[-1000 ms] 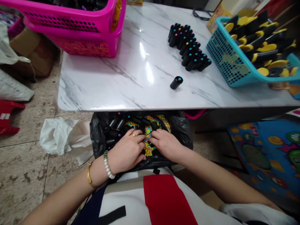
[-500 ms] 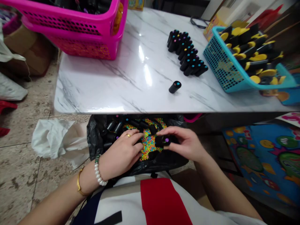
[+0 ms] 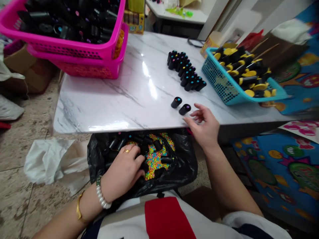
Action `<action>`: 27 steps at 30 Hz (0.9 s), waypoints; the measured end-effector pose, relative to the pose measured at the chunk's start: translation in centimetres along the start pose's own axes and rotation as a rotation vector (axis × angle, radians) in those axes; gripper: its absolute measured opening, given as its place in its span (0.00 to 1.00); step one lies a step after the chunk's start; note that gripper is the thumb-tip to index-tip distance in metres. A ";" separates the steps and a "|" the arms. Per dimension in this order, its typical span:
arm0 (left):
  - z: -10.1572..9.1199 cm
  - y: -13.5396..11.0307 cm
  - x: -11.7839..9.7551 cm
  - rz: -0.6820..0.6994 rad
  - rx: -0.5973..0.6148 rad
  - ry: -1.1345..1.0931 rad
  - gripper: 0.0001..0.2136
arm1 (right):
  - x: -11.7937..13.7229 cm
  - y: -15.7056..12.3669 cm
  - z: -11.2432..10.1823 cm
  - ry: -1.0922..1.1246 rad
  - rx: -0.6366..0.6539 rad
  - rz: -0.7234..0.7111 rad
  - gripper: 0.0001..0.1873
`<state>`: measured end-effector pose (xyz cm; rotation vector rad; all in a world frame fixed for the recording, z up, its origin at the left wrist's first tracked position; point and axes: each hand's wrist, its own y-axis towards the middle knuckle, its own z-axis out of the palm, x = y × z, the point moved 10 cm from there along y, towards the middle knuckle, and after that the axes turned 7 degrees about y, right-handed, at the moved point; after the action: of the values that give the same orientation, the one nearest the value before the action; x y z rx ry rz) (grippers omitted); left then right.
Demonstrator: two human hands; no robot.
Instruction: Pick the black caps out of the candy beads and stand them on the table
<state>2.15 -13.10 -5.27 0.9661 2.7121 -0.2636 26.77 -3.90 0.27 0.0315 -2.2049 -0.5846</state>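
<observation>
My right hand is at the table's front edge, thumb and fingers apart and nothing in its grasp. Just left of its fingertips stands a short black tube with a purple dot on top. A second black tube, with blue and orange dots, stands beside that one. Below the table edge, my left hand is curled down into a container lined with a black plastic bag. Its fingertips are hidden among black tubes, so what they grip does not show. Small multicoloured balls lie in the bag.
A cluster of upright black tubes stands on the marble-patterned table. At the right is a blue basket of black and yellow pieces. Stacked pink baskets holding black tubes occupy the left. A white bag lies on the floor.
My right hand has moved up from the bag to the table and let go of the purple-dotted tube, which now stands there. My left hand stays in the bag. The view has shifted.
</observation>
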 end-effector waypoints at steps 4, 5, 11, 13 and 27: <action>0.2 0.0 0.7 0.014 -0.024 -0.047 0.09 | 5.1 -6.5 4.1 0.063 0.357 -0.177 0.13; 0.3 0.0 0.9 0.014 -0.024 -0.051 0.10 | 6.4 -8.8 6.3 0.081 0.544 -0.245 0.12; -0.3 -0.9 1.5 -0.042 -0.012 0.040 0.11 | 7.0 -16.6 13.7 -0.233 1.088 -0.352 0.16; -0.5 -0.9 1.3 -0.062 -0.007 0.071 0.11 | 6.4 -15.8 13.5 -0.321 1.075 -0.364 0.12; 1.7 1.9 -0.2 -0.036 0.013 0.204 0.09 | 6.0 -17.1 14.7 -0.318 1.238 -0.480 0.10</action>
<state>3.85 -12.18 -6.95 0.9989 2.9175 -0.1995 9.09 -14.58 -10.54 1.1843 -2.5295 0.6581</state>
